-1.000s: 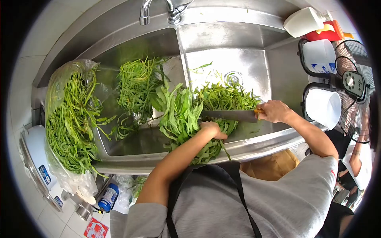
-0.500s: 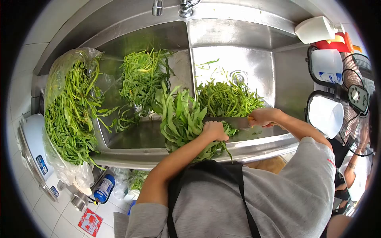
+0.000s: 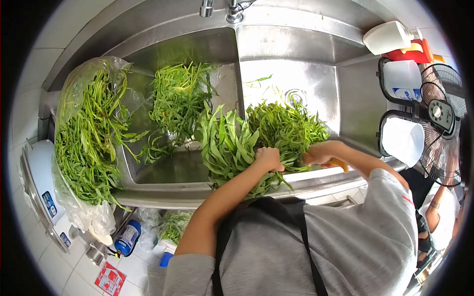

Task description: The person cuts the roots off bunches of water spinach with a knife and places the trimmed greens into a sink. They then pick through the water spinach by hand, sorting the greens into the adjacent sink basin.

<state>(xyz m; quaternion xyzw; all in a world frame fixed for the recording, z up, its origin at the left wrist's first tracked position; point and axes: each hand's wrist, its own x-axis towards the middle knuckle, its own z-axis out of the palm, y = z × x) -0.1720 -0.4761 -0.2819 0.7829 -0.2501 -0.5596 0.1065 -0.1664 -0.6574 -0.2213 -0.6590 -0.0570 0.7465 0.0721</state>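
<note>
While clamped on greens (image 3: 228,148) at sink (image 3: 197,195) rim, left hand (image 3: 269,159) fisted; right hand (image 3: 316,154) at 3 o'clock, wrapped round knife handle (image 3: 339,164), blade hidden.

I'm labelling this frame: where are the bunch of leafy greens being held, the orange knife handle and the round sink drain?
bunch of leafy greens (image 3: 224,145), head view, leaf middle
orange knife handle (image 3: 339,165), head view, exposed end
round sink drain (image 3: 295,95), head view, rim
</note>
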